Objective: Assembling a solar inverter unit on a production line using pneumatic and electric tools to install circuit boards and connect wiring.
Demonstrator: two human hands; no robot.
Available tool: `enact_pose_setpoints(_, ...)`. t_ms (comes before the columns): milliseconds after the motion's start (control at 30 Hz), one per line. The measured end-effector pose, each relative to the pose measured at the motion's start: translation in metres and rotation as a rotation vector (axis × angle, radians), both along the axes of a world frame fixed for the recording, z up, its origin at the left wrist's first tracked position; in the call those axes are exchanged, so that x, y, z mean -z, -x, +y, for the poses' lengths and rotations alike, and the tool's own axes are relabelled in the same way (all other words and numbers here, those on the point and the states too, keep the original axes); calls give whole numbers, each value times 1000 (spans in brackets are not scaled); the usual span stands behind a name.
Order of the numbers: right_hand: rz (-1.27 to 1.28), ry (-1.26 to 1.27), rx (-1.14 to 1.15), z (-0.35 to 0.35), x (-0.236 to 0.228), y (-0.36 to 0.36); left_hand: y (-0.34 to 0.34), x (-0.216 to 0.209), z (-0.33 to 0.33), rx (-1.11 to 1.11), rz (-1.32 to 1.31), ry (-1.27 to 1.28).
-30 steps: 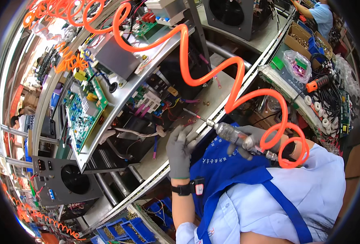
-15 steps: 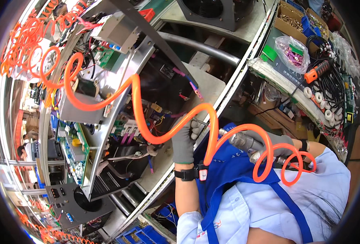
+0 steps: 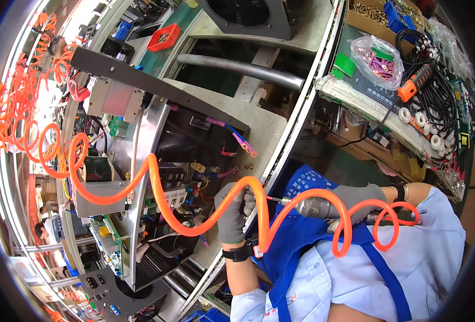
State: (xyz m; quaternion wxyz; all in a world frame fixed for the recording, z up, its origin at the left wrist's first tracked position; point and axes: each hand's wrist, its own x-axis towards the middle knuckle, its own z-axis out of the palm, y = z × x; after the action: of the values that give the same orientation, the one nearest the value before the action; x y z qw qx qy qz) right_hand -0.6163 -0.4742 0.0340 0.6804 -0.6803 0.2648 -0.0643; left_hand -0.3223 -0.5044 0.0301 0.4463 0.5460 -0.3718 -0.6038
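My right hand (image 3: 362, 199), in a grey glove, is closed around a dark grey pneumatic screwdriver (image 3: 315, 207). Its thin bit points left toward my left hand (image 3: 230, 217). That hand, gloved as well, has its fingers curled near the bit's end; anything in them is too small or hidden to name. An orange coiled air hose (image 3: 181, 228) runs across in front of both hands and covers part of them. Beyond my left hand stands an open electrical unit (image 3: 178, 139) with a black panel, wires and circuit boards. A purple cable with ring lugs (image 3: 244, 145) hangs out of it.
A dark metal bar (image 3: 157, 88) juts across the unit's top. Steel rollers (image 3: 237, 68) lie behind. At the right, a bench (image 3: 350, 99) carries a bag of purple lugs (image 3: 379, 65), an orange-black tool (image 3: 415, 83), black cables and white rings. A red bin (image 3: 164, 38) sits far back.
My view has shifted, so the unit and metal bar appear turned and the red bin shows more fully. Both hands remain close together, with the screwdriver still in my right hand.
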Motion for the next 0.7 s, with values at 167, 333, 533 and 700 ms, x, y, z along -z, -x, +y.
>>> enact_pose_setpoints(167, -221, 8, 93, 1, 16, 4, 1, -2, 0, 28, -34, 13)
enact_pose_setpoints(333, -237, 139, 242, 3, 11, 9, 9, 20, -16, -175, -128, 229)
enact_pose_setpoints(533, -334, -462, 481, 2, -23, 19, 12, 27, -60, -169, -383, 391)
enact_pose_setpoints(700, -348, -480, 515, 2, -40, 27, 17, -5, -47, -85, -410, 267)
